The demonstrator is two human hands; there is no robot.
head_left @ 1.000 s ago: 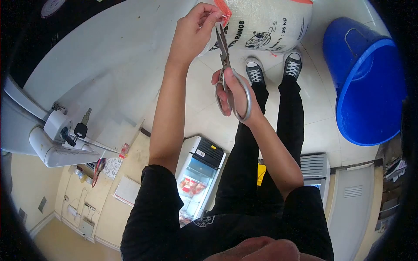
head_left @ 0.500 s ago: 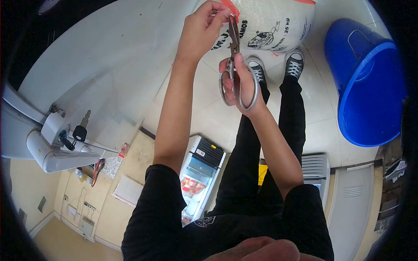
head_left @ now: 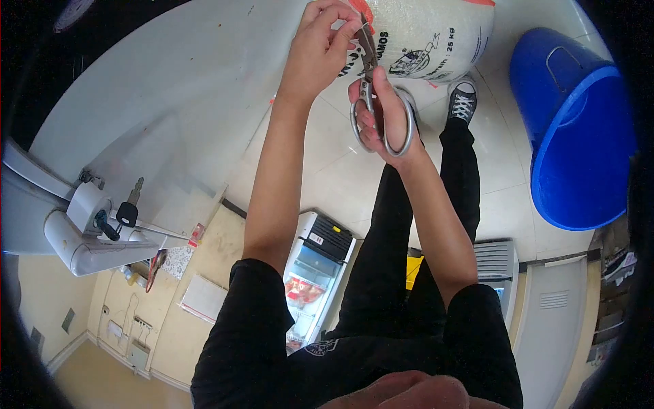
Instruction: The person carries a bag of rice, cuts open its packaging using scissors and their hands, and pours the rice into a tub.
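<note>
My right hand (head_left: 388,123) grips a pair of metal scissors (head_left: 369,75) by the loop handles. Their blades point up to the red-edged corner of a large woven plastic sack (head_left: 436,41), printed "25 kg". At that corner, my left hand (head_left: 320,44) is closed in a pinch, its fingertips right beside the blade tips. A thin pale thread seems to run from the pinch across the blades. The fingers partly hide what they hold.
A large blue bucket (head_left: 579,136) lies tilted on the tiled floor at the right. At the left, a white lid or door has a lock with keys (head_left: 128,208). A lit display fridge (head_left: 310,273) stands behind me. My shoe (head_left: 462,101) is close to the sack.
My right hand and the scissors have moved slightly up and right, and the handles have turned a little. My left hand has moved slightly and stays pinched at the sack's corner.
</note>
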